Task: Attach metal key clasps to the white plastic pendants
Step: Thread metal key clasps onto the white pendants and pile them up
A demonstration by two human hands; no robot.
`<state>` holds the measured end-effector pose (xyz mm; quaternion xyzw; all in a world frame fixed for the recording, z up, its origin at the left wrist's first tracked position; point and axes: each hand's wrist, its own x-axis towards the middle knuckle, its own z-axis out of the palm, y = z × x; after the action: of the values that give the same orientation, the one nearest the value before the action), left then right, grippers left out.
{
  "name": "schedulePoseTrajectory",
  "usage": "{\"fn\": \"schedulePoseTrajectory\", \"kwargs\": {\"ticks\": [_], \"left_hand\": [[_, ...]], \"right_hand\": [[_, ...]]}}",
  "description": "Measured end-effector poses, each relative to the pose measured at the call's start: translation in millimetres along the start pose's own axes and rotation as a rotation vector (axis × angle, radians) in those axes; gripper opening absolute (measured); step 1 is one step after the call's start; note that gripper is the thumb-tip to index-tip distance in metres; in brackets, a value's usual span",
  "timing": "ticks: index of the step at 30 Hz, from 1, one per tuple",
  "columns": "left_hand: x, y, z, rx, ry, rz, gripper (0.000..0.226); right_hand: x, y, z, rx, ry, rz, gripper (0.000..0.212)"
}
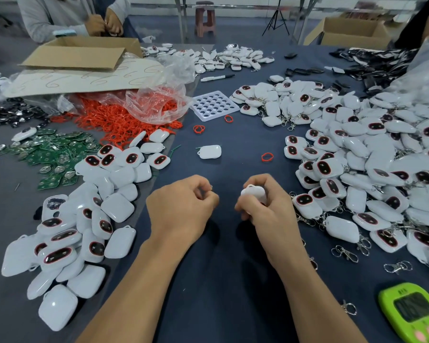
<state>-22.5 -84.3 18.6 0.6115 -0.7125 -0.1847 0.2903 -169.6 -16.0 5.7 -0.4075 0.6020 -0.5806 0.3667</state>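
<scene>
right hand (265, 206) holds white pendant (254, 194), left hand (183, 206) pinches clasp (210, 187)

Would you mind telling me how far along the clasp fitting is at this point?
Done: the right pile already shows clasps on many pieces. In hand: the right hand grips one pendant, and the left hand pinches a small metal piece, likely a clasp. Left: the left pile shows no clasps; loose clasps wait nearby.
</scene>
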Motion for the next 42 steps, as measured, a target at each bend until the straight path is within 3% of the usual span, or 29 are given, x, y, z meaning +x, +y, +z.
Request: {"fn": "schedulePoseTrajectory", "kwargs": {"ticks": [7, 10, 17, 22, 27, 30, 32, 35, 42], "left_hand": [[-4.3, 3.3, 9.1, 0.148, -0.224, 0.218, 0.005], [-0.7, 3.9, 6.5, 0.094, -0.339, 0.201, 0.008], [-0.7, 0.4, 6.2, 0.052, -0.341, 0.226, 0.009], [0.4, 1.4, 6.2, -0.024, -0.238, 0.105, 0.008], [1.8, -1.5, 5.1, 0.167, 0.149, -0.069, 0.011], [-2.1, -1.6, 9.6, 0.268, -0.033, 0.064, 0.010], [-3.3, 2.1, 10.9, 0.211, -0.225, 0.137, 0.007], [0.1, 4.2, 7.4, 0.103, -0.381, 0.148, 0.010], [0.3, 1.0, 3.6, 0.025, -0.430, 0.185, 0.012]], "right_hand": [[2.8, 9.2, -0.8, -0.181, 0.133, -0.075, 0.006], [2.7, 10.6, -0.2, -0.240, 0.153, -0.107, 0.020], [2.0, 9.4, -0.8, -0.260, 0.118, -0.093, 0.020], [4.5, 11.3, -2.2, -0.271, 0.118, -0.095, 0.020], [6.5, 14.2, -4.2, -0.210, 0.134, -0.075, 0.019], [6.6, 15.4, -3.9, -0.205, 0.132, -0.074, 0.018], [7.3, 16.0, -4.1, -0.206, 0.135, -0.071, 0.018], [7.0, 15.4, -3.9, -0.233, 0.124, -0.067, 0.019], [4.2, 10.5, -0.1, -0.274, 0.102, -0.109, 0.010]]}}
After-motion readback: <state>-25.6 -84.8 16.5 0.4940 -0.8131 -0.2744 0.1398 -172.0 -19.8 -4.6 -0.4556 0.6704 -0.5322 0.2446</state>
